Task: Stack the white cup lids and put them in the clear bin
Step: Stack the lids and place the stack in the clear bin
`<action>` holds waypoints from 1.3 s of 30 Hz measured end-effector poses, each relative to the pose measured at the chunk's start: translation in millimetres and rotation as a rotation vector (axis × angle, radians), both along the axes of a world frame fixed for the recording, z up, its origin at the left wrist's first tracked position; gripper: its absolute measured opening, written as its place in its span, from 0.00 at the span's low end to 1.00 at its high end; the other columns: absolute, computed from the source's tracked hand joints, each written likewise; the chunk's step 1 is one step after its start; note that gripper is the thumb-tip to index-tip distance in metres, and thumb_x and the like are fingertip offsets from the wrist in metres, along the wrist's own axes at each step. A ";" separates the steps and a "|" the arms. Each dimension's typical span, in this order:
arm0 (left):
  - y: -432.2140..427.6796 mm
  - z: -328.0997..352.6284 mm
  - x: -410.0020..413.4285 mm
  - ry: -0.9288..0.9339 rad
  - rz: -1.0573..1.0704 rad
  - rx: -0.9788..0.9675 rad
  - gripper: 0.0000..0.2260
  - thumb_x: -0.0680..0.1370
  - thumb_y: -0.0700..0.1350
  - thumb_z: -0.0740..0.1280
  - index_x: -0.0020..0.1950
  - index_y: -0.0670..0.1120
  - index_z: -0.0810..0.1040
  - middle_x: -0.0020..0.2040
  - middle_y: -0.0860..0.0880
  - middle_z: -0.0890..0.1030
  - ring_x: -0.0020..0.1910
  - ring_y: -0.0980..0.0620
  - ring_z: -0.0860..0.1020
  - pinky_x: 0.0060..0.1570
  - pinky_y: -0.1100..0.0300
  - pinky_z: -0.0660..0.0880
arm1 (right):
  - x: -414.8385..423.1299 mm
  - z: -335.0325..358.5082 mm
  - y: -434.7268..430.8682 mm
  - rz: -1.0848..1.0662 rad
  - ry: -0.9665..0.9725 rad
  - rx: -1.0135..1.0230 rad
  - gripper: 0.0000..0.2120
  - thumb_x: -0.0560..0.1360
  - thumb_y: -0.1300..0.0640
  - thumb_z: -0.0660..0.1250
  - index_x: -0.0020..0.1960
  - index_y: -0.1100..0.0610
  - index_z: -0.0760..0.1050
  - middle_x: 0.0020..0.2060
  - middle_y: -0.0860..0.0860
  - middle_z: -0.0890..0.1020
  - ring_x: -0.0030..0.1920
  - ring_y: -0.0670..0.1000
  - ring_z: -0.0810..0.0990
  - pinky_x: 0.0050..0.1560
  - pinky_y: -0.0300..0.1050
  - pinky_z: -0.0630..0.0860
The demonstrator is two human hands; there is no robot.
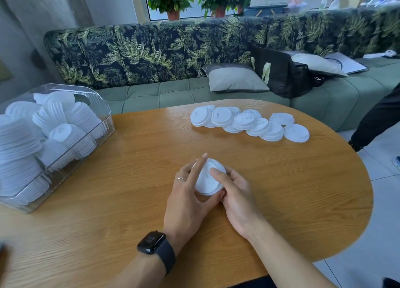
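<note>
From the head camera, a dark watch (154,243) sits on the left wrist, nearest the lens. Just beyond it, the left hand (188,192) and right hand (236,192) together hold a white lid (208,179) low over the table (129,158). The left fingers curl round its rim with the forefinger laid across the top, and the right thumb presses on its crown. Whether more lids nest beneath it is unclear. This looks like the stacking step. The next move calls for reaching to the loose lids (249,123) across the table. The clear bin (104,114), well filled, stands at the left.
</note>
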State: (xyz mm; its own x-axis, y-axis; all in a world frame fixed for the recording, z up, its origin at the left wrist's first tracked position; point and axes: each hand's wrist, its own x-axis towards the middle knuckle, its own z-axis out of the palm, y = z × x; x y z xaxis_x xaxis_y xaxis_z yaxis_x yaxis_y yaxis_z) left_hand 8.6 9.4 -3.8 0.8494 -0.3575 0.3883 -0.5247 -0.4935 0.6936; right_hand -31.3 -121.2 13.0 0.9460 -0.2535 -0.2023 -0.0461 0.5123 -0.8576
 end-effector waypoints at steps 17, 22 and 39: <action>1.0 0.7 0.8 0.037 -0.040 0.072 0.44 0.71 0.66 0.71 0.79 0.67 0.49 0.74 0.61 0.58 0.59 0.80 0.65 0.50 0.74 0.72 | 0.6 1.8 4.4 -0.057 -0.007 -0.055 0.12 0.77 0.59 0.72 0.59 0.57 0.84 0.54 0.57 0.88 0.57 0.55 0.86 0.61 0.51 0.79; 6.3 4.2 -4.4 -0.001 -0.029 0.134 0.40 0.74 0.63 0.71 0.77 0.70 0.48 0.74 0.59 0.64 0.61 0.62 0.75 0.49 0.59 0.80 | 3.2 3.4 6.8 -0.094 0.043 -0.051 0.18 0.75 0.57 0.75 0.64 0.56 0.81 0.53 0.54 0.88 0.56 0.53 0.86 0.62 0.51 0.79; 114.7 76.6 19.2 -0.064 0.110 0.040 0.27 0.69 0.58 0.77 0.60 0.62 0.65 0.58 0.60 0.75 0.54 0.61 0.73 0.47 0.65 0.73 | 18.1 59.2 86.5 0.082 0.015 -0.014 0.15 0.81 0.47 0.64 0.57 0.56 0.82 0.46 0.55 0.87 0.45 0.53 0.85 0.52 0.51 0.77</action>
